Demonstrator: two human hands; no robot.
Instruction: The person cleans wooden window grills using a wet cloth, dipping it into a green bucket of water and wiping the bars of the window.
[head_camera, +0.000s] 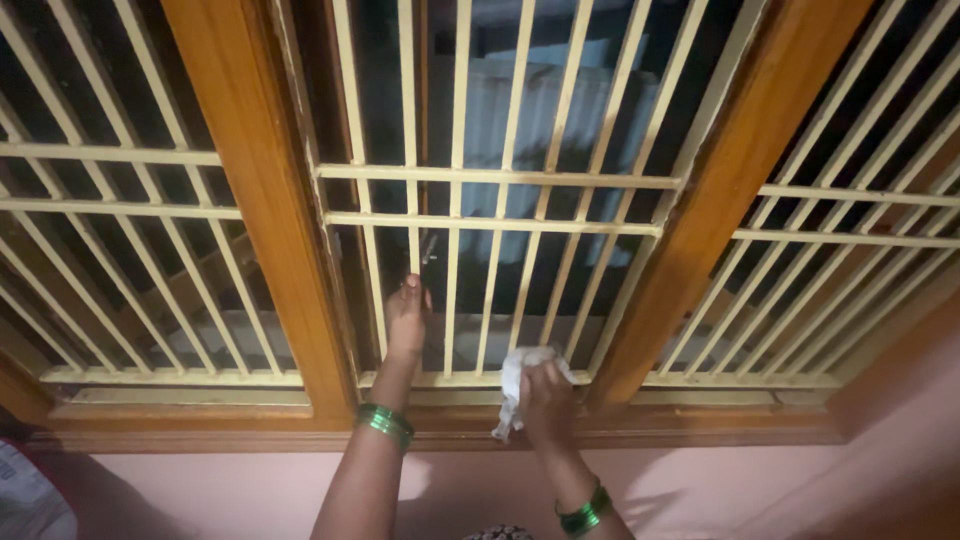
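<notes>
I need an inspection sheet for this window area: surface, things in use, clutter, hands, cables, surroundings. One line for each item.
Surface: wooden window frame with a cream metal grille; the sill runs along the bottom.
Things in use: white cloth, bunched and pressed against the bottom rail of the middle grille.
Clutter: a printed item at the lower left edge, kind unclear.
Hands: left hand rests on a vertical bar; right hand has its grip closed on the cloth. Green bangles on both wrists.
Cables: nothing seen.
Surroundings: pink wall below the sill; dark outside, with a pale corrugated sheet behind the bars.
</notes>
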